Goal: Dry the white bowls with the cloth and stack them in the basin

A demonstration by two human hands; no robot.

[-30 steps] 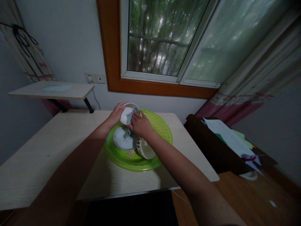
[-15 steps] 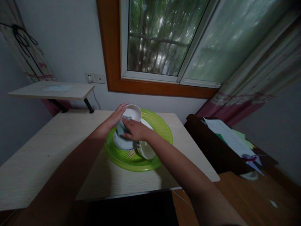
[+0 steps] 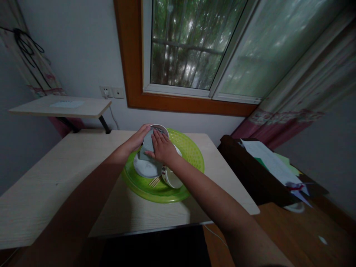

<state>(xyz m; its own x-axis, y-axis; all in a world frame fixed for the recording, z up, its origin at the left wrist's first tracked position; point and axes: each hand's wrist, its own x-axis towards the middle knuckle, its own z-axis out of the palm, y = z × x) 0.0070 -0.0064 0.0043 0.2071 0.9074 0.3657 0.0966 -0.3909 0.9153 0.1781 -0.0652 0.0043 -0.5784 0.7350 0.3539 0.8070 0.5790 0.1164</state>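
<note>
Cloth: since half a second ago, the grey cloth [image 3: 147, 145] has gone from bunched low to spread up across the bowl's mouth.
Bowl: the tilted white bowl [image 3: 166, 131] is held over the far part of the green tray [image 3: 191, 150].
Left hand: the left hand [image 3: 138, 137] grips the bowl's left side.
Right hand: the right hand [image 3: 163, 149] lies over the cloth, fingers extended; whether it pinches a fold, I cannot tell.
Wiping well: best to press flat, follow the curve, and steady the rim.
Nearby: plate [image 3: 146, 170] beneath, tipped patterned bowl [image 3: 175, 178], sticks [image 3: 154, 181].
</note>
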